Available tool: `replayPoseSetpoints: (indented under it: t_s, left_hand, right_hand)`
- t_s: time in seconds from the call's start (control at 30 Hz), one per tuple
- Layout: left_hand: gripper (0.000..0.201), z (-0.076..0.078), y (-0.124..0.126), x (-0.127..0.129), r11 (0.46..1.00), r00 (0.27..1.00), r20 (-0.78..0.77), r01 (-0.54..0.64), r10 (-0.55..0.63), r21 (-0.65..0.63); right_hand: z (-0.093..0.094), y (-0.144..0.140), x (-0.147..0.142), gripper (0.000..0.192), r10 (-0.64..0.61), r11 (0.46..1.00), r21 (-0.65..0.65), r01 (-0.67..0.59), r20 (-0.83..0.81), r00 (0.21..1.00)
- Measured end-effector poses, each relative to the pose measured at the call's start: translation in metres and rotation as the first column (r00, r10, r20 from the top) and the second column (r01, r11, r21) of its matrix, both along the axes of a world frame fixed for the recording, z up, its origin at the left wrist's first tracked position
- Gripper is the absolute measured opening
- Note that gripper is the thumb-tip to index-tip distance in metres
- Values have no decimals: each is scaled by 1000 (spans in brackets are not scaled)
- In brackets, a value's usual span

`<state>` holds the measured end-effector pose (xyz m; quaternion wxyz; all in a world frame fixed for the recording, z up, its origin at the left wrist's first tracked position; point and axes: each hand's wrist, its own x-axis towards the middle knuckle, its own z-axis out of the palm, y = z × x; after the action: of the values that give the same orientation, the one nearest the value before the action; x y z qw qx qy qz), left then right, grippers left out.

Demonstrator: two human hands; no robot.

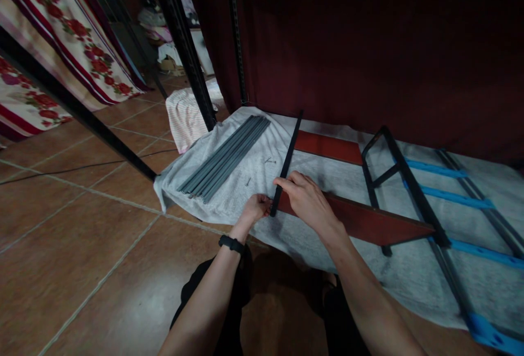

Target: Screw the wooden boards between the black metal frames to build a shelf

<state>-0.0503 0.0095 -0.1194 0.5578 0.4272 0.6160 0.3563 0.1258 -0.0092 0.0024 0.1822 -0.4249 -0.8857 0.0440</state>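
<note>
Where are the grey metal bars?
In the head view, the grey metal bars lie bundled on the white cloth, left of the black rail that both hands touch.

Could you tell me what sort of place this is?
Probably a room in a home: terracotta floor tiles, a floral curtain, and a grey cloth spread out under both hands and the metal parts.

Matt black metal bar [285,164], smooth red-brown wooden board [368,224], soft grey cloth [229,192], glossy terracotta floor tiles [82,247].
</note>
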Motion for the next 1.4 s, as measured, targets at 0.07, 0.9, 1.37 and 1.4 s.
replayPoseSetpoints:
  t_s: [0.07,0.9,1.37,1.4]
  left_hand:
    - [16,-2,0,2,1000,1000,-10,9,-9,8]
    - [6,-6,1,2,997,997,69,22,-27,72]
    - [13,-5,0,4,997,989,150,-21,9,76]
    - [11,-4,0,3,998,989,147,-19,10,57]
  right_hand:
    - [1,-1,0,48,-3,1000,-5,3,3,1000]
    - [0,-1,1,48,13,1000,-1,-13,-16,1000]
    - [0,0,1,47,9,1000,-13,-10,-27,1000]
    - [0,0,1,47,13,1000,-15,-13,-27,1000]
